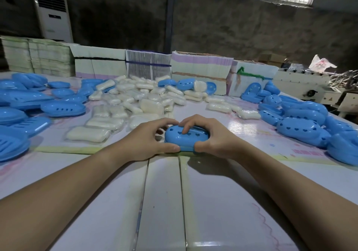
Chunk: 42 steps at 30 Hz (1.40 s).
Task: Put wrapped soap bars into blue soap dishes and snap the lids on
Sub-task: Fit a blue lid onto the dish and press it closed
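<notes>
A: Near edge: bare table (164, 202), pale panels w/ seams. Both forearms reach in to centre.

B: Hands?

A: Left hand (150, 139) & right hand (211, 136) both clamp one blue soap dish (187, 137), lid w/ heart cutouts on top. Thumbs at the near seam, fingers curled over the far side. Dish sits on the table, on the near edge of a pinkish printed sheet (242, 130).

B: Lid snapped?

A: Can't tell; seam mostly hidden by thumbs. Looks like the press-shut step.

B: Risks?

A: Judgement only: uneven squeeze could seat one end & leave the other proud. Wrapper film caught in the seam would block the catch. Thumb skin close to the join, could get pinched. Hard press on a slick sheet, dish may skid.

B: Further out?

A: Just beyond, wrapped soap bars (139, 99) in a loose heap. Dish bases w/ slots (25, 103) piled left, heart lids (302, 121) piled right. Behind: stacked flat cartons (201, 64), then a floor AC unit (53, 16) at the wall.
</notes>
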Tool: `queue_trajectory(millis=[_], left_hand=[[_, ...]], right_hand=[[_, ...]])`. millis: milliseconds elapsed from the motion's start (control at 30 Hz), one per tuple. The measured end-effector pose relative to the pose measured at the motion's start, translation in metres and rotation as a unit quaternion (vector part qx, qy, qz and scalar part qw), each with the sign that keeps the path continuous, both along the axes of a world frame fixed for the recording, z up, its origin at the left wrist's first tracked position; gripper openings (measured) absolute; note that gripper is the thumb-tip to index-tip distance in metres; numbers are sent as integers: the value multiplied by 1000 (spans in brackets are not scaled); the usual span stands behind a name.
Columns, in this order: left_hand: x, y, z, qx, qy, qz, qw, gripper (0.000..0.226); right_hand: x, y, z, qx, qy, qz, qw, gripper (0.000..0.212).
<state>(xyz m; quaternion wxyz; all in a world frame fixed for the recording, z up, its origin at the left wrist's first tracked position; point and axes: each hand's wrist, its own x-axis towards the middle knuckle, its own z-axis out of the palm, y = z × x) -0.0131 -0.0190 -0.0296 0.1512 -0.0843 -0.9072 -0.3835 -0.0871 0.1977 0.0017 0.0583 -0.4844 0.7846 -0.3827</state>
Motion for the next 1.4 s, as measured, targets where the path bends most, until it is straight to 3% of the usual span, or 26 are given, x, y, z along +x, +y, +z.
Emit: queue_trajectory(millis=[267,467,633,733,867,1100,1300,1400], left_hand=[[0,0,4,-69,29,-12,997,71],[-1,-3,7,-153,9,8,988,72],[0,-3,7,-120,11,0,993,50],[2,-2,7,-84,31,-19,996,52],[-1,-2,5,-119,72,14,990,43],[0,0,7,-121,68,20,990,36],[10,5,14,-143,99,23,984,49],[12,7,15,-137,102,18,985,45]], right_hand=[[-3,1,-1,42,8,28,999,53],[-7,5,-4,48,37,-12,998,66],[-10,9,-7,27,71,-29,997,56],[-10,9,-6,13,72,-38,997,52],[-10,7,-6,-3,82,-50,995,48],[-7,10,0,-34,98,-71,992,41],[-6,15,2,-65,19,-50,996,41],[-5,21,3,-98,-21,-45,994,40]])
